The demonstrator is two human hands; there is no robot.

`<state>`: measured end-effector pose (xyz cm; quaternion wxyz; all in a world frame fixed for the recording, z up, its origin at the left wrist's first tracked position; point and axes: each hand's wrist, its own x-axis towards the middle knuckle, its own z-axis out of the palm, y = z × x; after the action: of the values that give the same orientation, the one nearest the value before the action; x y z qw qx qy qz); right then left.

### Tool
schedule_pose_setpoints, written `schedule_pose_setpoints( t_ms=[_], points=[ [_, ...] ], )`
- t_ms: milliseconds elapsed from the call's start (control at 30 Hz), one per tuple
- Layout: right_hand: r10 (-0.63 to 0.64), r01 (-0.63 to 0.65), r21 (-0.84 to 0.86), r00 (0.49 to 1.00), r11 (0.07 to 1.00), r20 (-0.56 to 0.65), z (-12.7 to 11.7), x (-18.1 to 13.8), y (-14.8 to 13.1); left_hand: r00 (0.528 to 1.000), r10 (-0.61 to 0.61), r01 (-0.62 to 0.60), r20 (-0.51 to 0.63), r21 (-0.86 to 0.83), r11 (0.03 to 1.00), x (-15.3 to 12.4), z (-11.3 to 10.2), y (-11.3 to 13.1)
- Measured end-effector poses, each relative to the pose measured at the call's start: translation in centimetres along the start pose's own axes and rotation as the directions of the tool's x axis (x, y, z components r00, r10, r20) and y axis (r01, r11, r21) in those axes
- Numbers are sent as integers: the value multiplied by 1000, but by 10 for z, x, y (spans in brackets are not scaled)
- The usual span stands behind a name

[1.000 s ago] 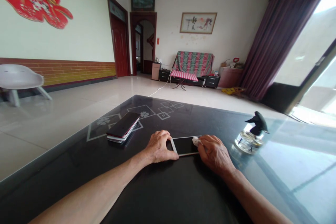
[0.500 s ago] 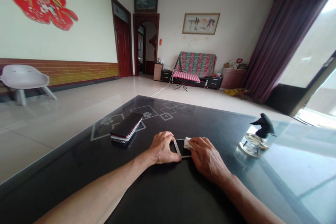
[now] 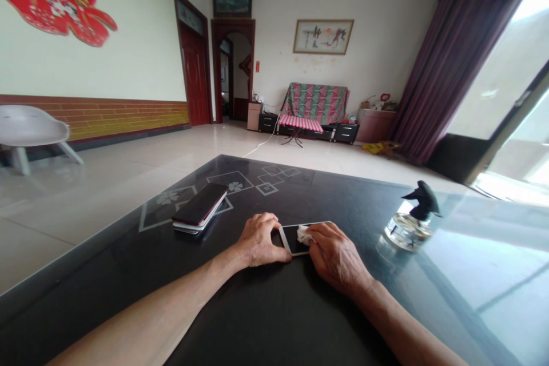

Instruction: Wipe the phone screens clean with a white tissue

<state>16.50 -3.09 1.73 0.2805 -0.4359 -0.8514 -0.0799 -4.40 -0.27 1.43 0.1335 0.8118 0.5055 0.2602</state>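
Note:
A white-framed smartphone (image 3: 291, 234) lies flat, dark screen up, on the black glossy table (image 3: 257, 320). My left hand (image 3: 262, 241) grips its left end, thumb at the near edge and fingers at the far corner. Over the right part of the phone, my right hand (image 3: 337, 251) is closed on a crumpled white tissue (image 3: 304, 234) and presses it to the screen. The phone's right end is mostly hidden under that hand.
Left of my hands lies a stack of phones (image 3: 201, 209). A clear spray bottle (image 3: 409, 226) with a black trigger head stands to the right. Beyond the table are a white chair (image 3: 32, 128) and a small table with a striped cover (image 3: 300, 123).
The whole view has shifted slightly. The tissue has moved a little along the screen with my right hand; more of the phone's far edge shows. My left hand keeps its hold.

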Motion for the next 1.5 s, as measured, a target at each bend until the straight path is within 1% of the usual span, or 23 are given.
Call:
schedule_pose_setpoints(
  t_ms=[100,200,267,333,400,600,700,800,867,967,1100,1200,1267,1367,1500],
  points=[
    [96,-101,-127,995,987,-39,-3,-3,17,1000,-1,1,13,-4,1000,-1,-2,1],
    [219,-232,-266,973,936,-79,-5,-5,32,1000,8,-8,14,-6,1000,-1,-3,1],
    [264,-280,-315,960,907,-93,-4,-7,38,1000,11,-11,9,-8,1000,-1,-3,0],
    [243,-257,-301,966,918,-83,-1,-7,39,1000,9,-9,9,-11,1000,-1,-2,0],
    [191,-200,-256,980,946,-60,2,-4,34,1000,5,-5,11,-16,1000,0,-2,-1],
    [74,-71,-87,997,994,31,8,8,-1,1000,-13,12,-9,-27,1000,2,3,-3],
    [-28,26,39,998,999,54,7,10,-15,1000,-16,16,-21,-23,1000,3,6,-5],
    [-117,109,128,991,986,58,6,10,-17,1000,-19,18,-25,-17,1000,2,7,-5],
    [-95,90,103,995,991,36,5,9,-11,1000,-22,21,-21,-10,1000,2,5,-4],
    [33,-33,-28,999,999,-13,5,6,7,1000,-17,17,2,-7,1000,1,2,-2],
    [190,-197,-200,980,960,-55,5,1,32,1000,-9,9,15,-12,1000,0,-1,-2],
    [250,-257,-262,966,930,-59,6,0,39,1000,-4,5,17,-9,1000,1,-1,-2],
    [260,-265,-268,964,926,-55,7,1,38,1000,7,-7,26,-1,1000,1,-1,-3],
    [227,-231,-245,973,941,-48,9,3,27,998,30,-30,47,15,999,1,-1,-4],
    [108,-104,-145,994,984,24,11,8,-1,998,38,-39,46,22,999,2,2,-6]
  ],
)
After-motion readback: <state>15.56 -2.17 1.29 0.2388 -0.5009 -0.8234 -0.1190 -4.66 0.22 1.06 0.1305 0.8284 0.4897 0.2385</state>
